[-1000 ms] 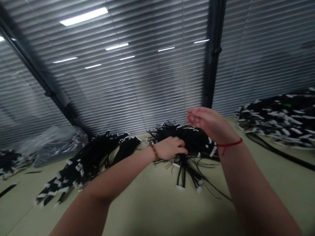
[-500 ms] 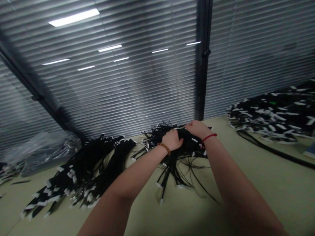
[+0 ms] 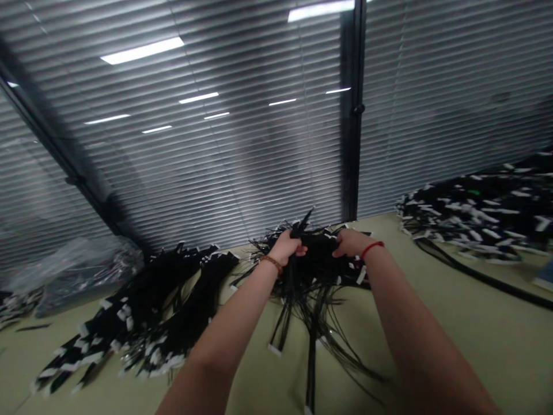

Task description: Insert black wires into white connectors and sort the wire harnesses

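A tangled pile of black cables [image 3: 317, 259] with white connector ends lies on the table against the blinds. My left hand [image 3: 288, 248], with a beaded bracelet at the wrist, is closed round a bundle of these cables, which sticks up above the fist and hangs down below it. At the pile's right side my right hand [image 3: 349, 243], wearing a red string bracelet, is closed on the cables, its fingertips partly hidden among them. Loose thin strands and white ends trail from the pile toward me over the pale table [image 3: 259, 369].
Curved bundles of black cables [image 3: 147, 300] lie to the left, beside a clear plastic bag [image 3: 90, 271]. A large heap of cables with white ends [image 3: 479, 207] fills the right, a thick black cord [image 3: 479, 268] in front. Window blinds [image 3: 242, 167] stand behind.
My left hand has moved a little left and lifted a bundle of cables, whose ends now hang further toward me. My right hand stays at the pile's right side. The view has tilted up slightly.
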`<state>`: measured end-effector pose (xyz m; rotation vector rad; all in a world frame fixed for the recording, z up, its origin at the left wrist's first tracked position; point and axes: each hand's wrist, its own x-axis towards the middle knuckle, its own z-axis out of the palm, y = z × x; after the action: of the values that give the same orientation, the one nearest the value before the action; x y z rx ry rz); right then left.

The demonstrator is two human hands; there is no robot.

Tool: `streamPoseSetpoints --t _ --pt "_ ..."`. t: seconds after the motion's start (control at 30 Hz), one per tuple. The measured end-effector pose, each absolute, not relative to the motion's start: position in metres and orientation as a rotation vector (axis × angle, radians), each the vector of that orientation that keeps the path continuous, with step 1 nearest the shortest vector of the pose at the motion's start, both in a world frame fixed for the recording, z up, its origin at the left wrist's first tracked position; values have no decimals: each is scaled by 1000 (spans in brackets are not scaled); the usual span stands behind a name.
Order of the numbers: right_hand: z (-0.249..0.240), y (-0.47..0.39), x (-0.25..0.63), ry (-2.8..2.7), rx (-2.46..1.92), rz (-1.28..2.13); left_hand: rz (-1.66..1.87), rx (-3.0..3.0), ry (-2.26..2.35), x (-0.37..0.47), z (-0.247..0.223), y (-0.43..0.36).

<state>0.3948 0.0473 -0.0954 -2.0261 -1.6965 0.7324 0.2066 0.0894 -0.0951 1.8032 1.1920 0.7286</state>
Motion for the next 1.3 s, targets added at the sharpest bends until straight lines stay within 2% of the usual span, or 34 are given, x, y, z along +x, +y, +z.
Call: streamPoseSetpoints --t 0.13,0.3,0.43,0.53,0.63,0.87,1.0,1.1,1.3 --pt "-70 27 398 -1653 -1616 798 1000 1638 893 170 -71 56" --pt "-33 -7 358 -1326 -910 718 1155 1539 595 147 -52 6" --pt "-24 -27 309 -1083 -532 953 1221 1557 517 141 -54 -20" --pt "-28 -37 280 -1213 -550 1143 1302 1581 521 137 -56 -31" --pt "-32 -45 264 -1281 -562 1186 1308 1681 520 133 -54 -36" --pt "-19 -48 279 -968 -674 809 1502 1655 670 113 -35 -36" --pt "-16 -49 283 -959 -762 675 1234 1942 666 104 -30 -51" --pt "-19 -54 272 -1006 -751 748 989 2180 721 116 -38 -62" --pt "-22 -61 261 -1144 -472 937 878 2070 723 134 -55 -58"
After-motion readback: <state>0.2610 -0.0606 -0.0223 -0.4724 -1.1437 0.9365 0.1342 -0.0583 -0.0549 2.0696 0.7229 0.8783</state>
